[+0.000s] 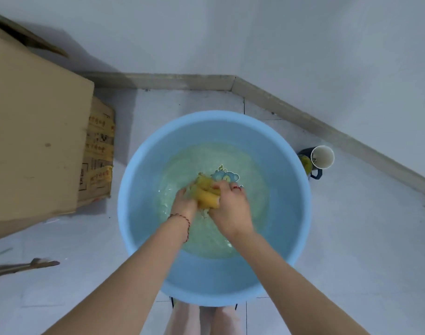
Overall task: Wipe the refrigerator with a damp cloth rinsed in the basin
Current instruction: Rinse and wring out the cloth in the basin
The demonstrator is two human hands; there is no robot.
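I see both hands, left hand (184, 201) and right hand (227, 206), gripping the yellow cloth (206, 193) in the basin (139, 213) water. Rinsing underway, I judge; wringing and all refrigerator wiping remain, refrigerator not in view.

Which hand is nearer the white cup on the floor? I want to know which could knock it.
Right. The right hand grips the yellow cloth mid-basin, on the side toward the white cup; the left hand grips the cloth's far side.
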